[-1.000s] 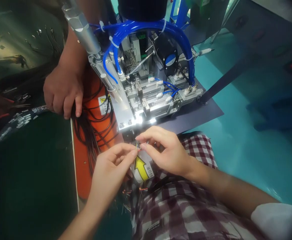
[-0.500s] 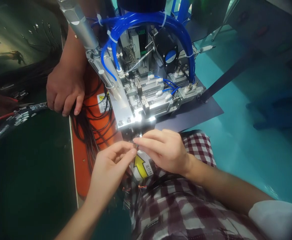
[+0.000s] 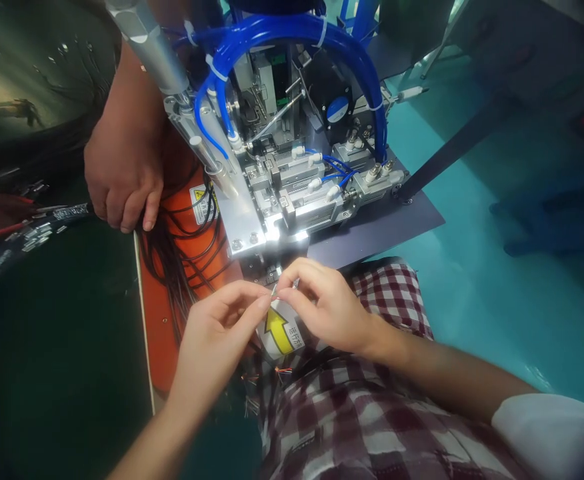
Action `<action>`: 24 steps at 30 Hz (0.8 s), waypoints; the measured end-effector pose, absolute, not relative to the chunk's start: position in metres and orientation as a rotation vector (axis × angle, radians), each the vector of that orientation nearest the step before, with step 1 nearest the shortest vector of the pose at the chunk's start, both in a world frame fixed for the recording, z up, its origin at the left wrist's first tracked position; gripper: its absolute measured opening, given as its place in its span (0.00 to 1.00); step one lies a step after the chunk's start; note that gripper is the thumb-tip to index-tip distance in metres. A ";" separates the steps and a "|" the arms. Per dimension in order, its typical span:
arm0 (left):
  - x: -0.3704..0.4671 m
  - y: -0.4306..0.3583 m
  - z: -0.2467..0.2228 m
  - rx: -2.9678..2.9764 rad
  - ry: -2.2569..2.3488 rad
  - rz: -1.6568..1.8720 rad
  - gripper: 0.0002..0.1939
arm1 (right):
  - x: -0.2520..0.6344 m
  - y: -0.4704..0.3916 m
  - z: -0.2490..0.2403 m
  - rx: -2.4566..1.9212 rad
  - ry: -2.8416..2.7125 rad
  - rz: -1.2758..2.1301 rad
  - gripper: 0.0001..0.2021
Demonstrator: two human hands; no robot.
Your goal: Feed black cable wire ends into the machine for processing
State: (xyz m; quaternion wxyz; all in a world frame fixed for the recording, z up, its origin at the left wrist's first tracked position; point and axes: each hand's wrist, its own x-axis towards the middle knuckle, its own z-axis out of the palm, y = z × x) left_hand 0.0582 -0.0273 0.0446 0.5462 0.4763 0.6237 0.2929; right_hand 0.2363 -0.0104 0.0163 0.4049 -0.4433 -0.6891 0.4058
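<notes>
My left hand (image 3: 222, 327) pinches a thin, light-coloured wire end (image 3: 274, 291) between thumb and forefinger. My right hand (image 3: 327, 303) meets it from the other side, thumb and forefinger closed at the same small wire. Much of the wire is covered by the fingertips. Both hands are just in front of the metal machine (image 3: 292, 213), over a white label with a yellow arrow (image 3: 279, 331). Below them, loose wire ends with bare orange tips (image 3: 283, 370) hang by the checked cloth (image 3: 342, 407).
Another person's hand (image 3: 125, 173) rests at the left on black cables (image 3: 167, 273) over an orange board (image 3: 165, 353). Blue air tubes (image 3: 292, 28) arch above the machine. A dark plate (image 3: 397, 230) juts out at the right.
My right hand's fingers have shifted from stretched across the left fingertips to a bent pinch beside them. The view has moved slightly, so the machine sits a little further left and up.
</notes>
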 end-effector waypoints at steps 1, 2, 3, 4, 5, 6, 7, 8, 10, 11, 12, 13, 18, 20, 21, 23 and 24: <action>0.058 -0.027 0.045 1.122 1.474 0.701 0.16 | 0.236 -0.010 0.018 -1.151 -1.687 1.162 0.06; 0.058 -0.027 0.045 1.117 1.476 0.706 0.16 | 0.236 -0.010 0.019 -1.170 -1.653 1.283 0.06; 0.058 -0.027 0.045 1.117 1.482 0.711 0.16 | 0.236 -0.010 0.020 -1.178 -1.637 1.362 0.06; 0.059 -0.026 0.046 1.127 1.490 0.715 0.16 | 0.237 -0.009 0.022 -1.181 -1.641 1.379 0.06; 0.059 -0.026 0.047 1.151 1.500 0.716 0.16 | 0.238 -0.009 0.023 -1.180 -1.670 1.328 0.06; 0.060 -0.025 0.047 1.190 1.508 0.717 0.15 | 0.239 -0.009 0.024 -1.177 -1.724 1.221 0.06; 0.060 -0.025 0.048 1.236 1.513 0.719 0.14 | 0.240 -0.009 0.025 -1.165 -1.800 1.070 0.07; 0.060 -0.025 0.048 1.285 1.516 0.721 0.13 | 0.242 -0.009 0.027 -1.146 -1.892 0.898 0.07; 0.061 -0.026 0.047 1.371 1.514 0.726 0.11 | 0.245 -0.008 0.031 -1.096 -2.093 0.563 0.10; 0.062 -0.027 0.047 1.407 1.512 0.723 0.10 | 0.246 -0.008 0.034 -1.073 -2.185 0.419 0.11; 0.062 -0.028 0.046 1.448 1.510 0.717 0.09 | 0.247 -0.007 0.037 -1.051 -2.267 0.300 0.13; 0.063 -0.030 0.046 1.497 1.510 0.705 0.08 | 0.248 -0.007 0.040 -1.031 -2.338 0.213 0.14; 0.064 -0.033 0.047 1.742 1.471 0.645 0.08 | 0.250 0.001 0.059 -1.057 -2.563 0.327 0.10; 0.063 -0.032 0.046 1.713 1.450 0.643 0.08 | 0.250 0.007 0.067 -1.165 -2.556 0.575 0.07; 0.062 -0.032 0.046 1.681 1.439 0.646 0.08 | 0.250 0.011 0.070 -1.221 -2.531 0.726 0.06; 0.060 -0.031 0.045 1.614 1.412 0.663 0.07 | 0.251 0.021 0.076 -1.316 -2.441 1.066 0.07; 0.059 -0.031 0.045 1.585 1.398 0.676 0.07 | 0.251 0.026 0.078 -1.345 -2.373 1.264 0.07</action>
